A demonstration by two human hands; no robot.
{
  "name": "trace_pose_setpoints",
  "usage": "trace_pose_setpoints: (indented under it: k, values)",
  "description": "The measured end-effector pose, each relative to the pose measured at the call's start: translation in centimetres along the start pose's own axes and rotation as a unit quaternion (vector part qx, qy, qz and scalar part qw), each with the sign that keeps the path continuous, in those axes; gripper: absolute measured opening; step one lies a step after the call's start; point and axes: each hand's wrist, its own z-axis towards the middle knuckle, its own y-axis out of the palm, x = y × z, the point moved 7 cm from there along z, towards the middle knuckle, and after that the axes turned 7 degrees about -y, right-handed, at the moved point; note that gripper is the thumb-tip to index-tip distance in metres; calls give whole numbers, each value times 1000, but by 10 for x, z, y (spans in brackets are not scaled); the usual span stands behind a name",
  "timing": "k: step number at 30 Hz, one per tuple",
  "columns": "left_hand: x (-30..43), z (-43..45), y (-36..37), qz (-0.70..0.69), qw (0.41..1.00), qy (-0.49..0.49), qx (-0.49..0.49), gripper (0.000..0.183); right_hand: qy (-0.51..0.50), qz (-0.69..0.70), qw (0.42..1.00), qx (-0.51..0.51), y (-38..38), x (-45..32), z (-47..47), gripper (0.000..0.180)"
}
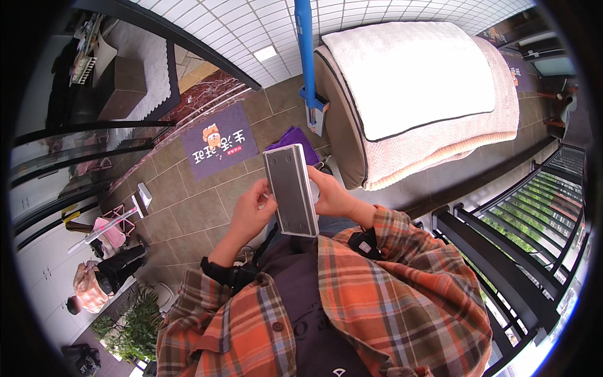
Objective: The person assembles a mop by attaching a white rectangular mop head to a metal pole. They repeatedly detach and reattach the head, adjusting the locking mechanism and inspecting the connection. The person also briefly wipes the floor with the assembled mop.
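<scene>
A flat rectangular panel [293, 193] with a dark grey face and a white rim is held upright-long before my chest. Small round marks show near its two short ends. My right hand [333, 194] grips its right edge, the fingers partly hidden behind it. At its left edge, the thumb and fingertips of my left hand [254, 207] pinch the rim. Just beyond the panel, a purple cloth [299, 141] lies on the tiled floor. Farther off, a blue pole [305, 52] stands in a narrow blue and white holder [318, 115].
A bulky rounded piece [339, 127] draped with pink and white blankets [419, 80] stands at the right, near a black railing [509, 282]. A purple doormat [220, 141] lies ahead left. A pink-handled floor tool [108, 228], another person [92, 285] and a leafy plant [129, 325] are at left.
</scene>
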Motion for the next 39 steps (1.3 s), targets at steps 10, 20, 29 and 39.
trace_pose_setpoints:
  k: [10, 20, 29, 39]
  values:
    - [5, 11, -2, 10, 1000, 8, -22, 37, 4, -15, 1000, 17, 1, 1, 18, 73]
    - [47, 3, -10, 170, 982, 29, 80, 99, -15, -117, 992, 54, 25, 8, 40, 66]
    - [12, 7, -51, -157, 981, -111, -40, 75, -44, 97, 993, 53, 44, -10, 60, 83]
    - [21, -9, -71, -240, 954, -158, -89, 65, -56, 74, 994, 53, 46, -39, 74, 87]
